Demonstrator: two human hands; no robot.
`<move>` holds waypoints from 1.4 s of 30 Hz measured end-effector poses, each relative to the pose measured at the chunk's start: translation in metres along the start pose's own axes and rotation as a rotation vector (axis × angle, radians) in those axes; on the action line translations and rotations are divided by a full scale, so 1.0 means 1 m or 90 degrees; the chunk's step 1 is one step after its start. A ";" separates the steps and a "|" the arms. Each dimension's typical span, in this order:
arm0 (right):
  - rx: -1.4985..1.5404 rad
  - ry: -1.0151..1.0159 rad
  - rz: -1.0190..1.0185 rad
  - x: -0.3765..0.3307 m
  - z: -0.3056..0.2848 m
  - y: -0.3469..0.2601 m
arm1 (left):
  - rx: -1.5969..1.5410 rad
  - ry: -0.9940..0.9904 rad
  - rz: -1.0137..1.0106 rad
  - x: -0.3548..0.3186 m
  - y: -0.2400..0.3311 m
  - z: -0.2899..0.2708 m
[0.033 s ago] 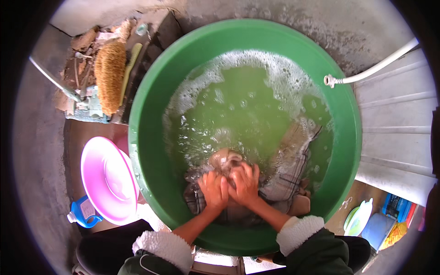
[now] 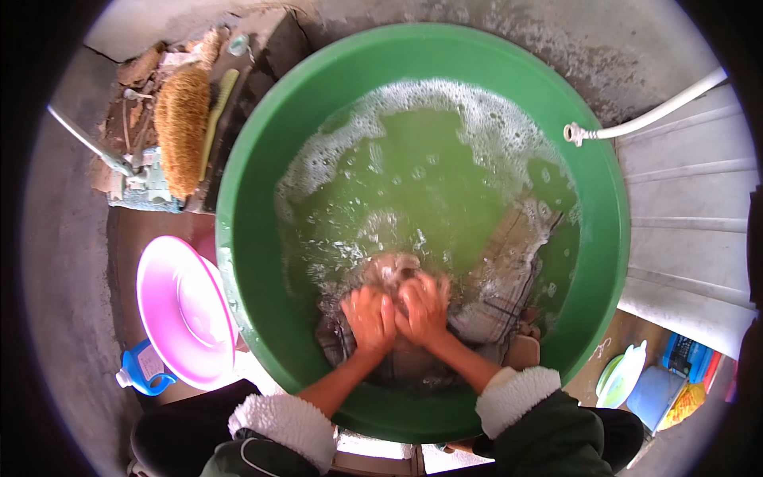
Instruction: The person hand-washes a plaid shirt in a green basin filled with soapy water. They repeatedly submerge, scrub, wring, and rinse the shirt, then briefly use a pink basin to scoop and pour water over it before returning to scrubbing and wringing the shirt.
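Soapy, greenish water stands in a large green tub (image 2: pixel 602 238). In its near part lies a wet plaid cloth (image 2: pixel 493 310) in brown and grey with dark lines, partly under water and spread to the right. My left hand (image 2: pixel 369 322) and my right hand (image 2: pixel 423 312) are side by side, thumbs close together, with fingers curled on a bunched part of the cloth. Water ripples just beyond the fingers, and my right fingertips are blurred. White foam (image 2: pixel 493 119) rings the far side of the water.
A pink basin (image 2: pixel 151 302) and a blue bottle (image 2: pixel 145 367) stand left of the tub. A bristle brush (image 2: pixel 183 131) lies on a ledge at the upper left. A white hose (image 2: pixel 660 118) reaches over the right rim. Small containers (image 2: pixel 624 378) are at the lower right.
My fingers have shifted slightly on the bunched cloth, which has sunk a little at their tips. The whole view has moved very slightly.
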State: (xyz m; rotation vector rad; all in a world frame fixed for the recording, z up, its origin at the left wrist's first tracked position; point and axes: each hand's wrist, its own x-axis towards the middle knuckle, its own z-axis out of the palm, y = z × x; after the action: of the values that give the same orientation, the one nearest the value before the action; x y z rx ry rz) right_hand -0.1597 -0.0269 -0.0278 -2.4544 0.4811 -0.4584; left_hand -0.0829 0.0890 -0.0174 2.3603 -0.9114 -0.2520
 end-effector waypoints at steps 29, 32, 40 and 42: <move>-0.004 0.075 0.115 0.035 0.004 -0.005 | -0.004 0.073 -0.041 0.026 -0.002 0.010; -0.014 0.042 0.133 0.048 0.020 0.013 | -0.023 0.083 -0.041 0.044 -0.014 0.018; 0.013 -0.004 0.222 0.064 0.021 0.014 | 0.015 -0.043 -0.134 0.066 -0.021 0.017; 0.035 0.017 0.195 0.056 0.012 0.014 | 0.063 -0.080 -0.141 0.069 -0.018 0.014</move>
State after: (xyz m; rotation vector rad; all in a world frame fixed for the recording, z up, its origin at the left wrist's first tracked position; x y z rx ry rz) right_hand -0.1088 -0.0560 -0.0334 -2.2719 0.8278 -0.3704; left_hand -0.0263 0.0473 -0.0369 2.5633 -0.7326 -0.4564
